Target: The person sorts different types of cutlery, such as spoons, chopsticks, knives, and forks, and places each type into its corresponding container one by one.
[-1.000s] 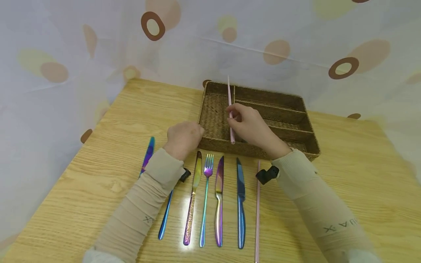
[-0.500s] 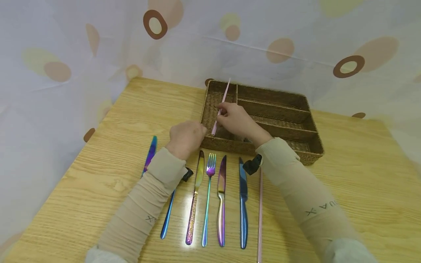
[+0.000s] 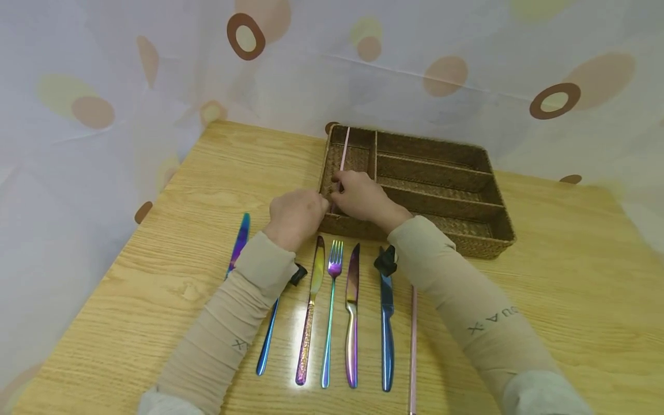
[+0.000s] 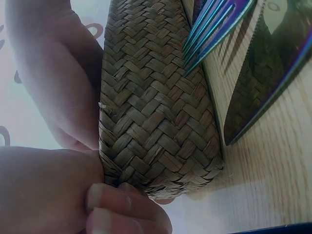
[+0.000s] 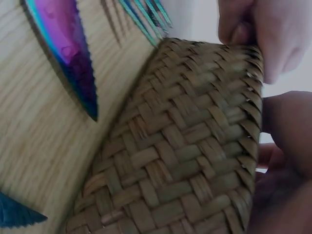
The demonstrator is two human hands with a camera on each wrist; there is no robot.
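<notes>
A brown woven cutlery tray (image 3: 358,227) with several compartments sits against the back wall. My left hand (image 3: 297,216) grips its near left corner, fingers curled around the woven wall in the left wrist view. Down in the tray's left compartment, my right hand (image 3: 363,196) pinches a pink chopstick (image 3: 344,148) that runs lengthwise along that section, its far end by the back wall. The chopstick's near part is hidden behind the right hand. In the right wrist view the tray's outer wall (image 5: 185,131) covers most of that hand's fingers.
In front of the tray lie a gold-bladed knife (image 3: 310,311), a fork (image 3: 331,323), a rainbow knife (image 3: 353,328), a blue knife (image 3: 387,334) and another pink chopstick (image 3: 413,351). A blue handle (image 3: 267,346) and a purple-blue blade (image 3: 240,239) show around the left forearm.
My right hand has carried the chopstick left and lowered it into the left compartment, from above the tray's divider. The left hand has stayed at the corner.
</notes>
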